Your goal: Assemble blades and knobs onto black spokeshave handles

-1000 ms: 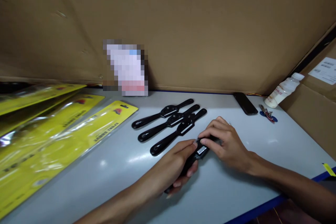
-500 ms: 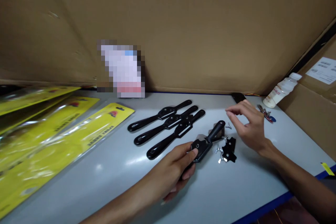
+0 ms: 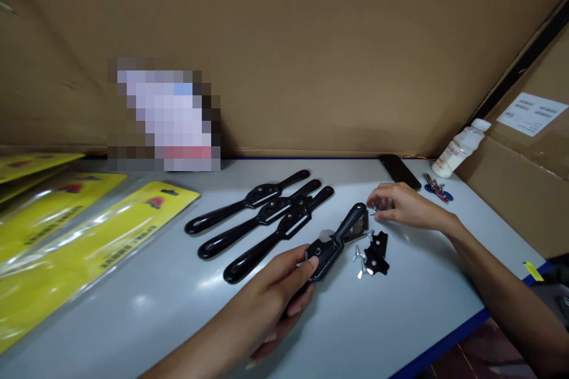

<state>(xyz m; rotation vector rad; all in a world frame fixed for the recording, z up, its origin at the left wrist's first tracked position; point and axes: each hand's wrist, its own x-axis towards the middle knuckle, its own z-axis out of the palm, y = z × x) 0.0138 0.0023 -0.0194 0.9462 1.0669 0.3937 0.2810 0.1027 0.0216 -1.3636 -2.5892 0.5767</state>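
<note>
My left hand (image 3: 284, 290) grips a black spokeshave (image 3: 326, 251) by its near handle, thumb on the flat middle part. The other handle points up and to the right. My right hand (image 3: 395, 204) is at the table with thumb and fingers around a silver wing screw (image 3: 373, 211). Several more wing screws (image 3: 358, 253) lie below it, beside black notched plates (image 3: 377, 263). Behind the held spokeshave lie grey metal blades (image 3: 358, 230), partly covered by its handle. Three black spokeshaves (image 3: 267, 228) rest side by side to the left.
Yellow spokeshave packages (image 3: 111, 254) with clear plastic cover the left side. A phone (image 3: 400, 172), keys (image 3: 438, 188) and a white bottle (image 3: 460, 148) stand or lie at the back right. Cardboard walls (image 3: 311, 53) enclose the grey table (image 3: 178, 320). A blurred object leans at the back.
My right hand has come down and inward from above the table to the wing screw. My left hand still holds the spokeshave. The view has shifted slightly to the right.
</note>
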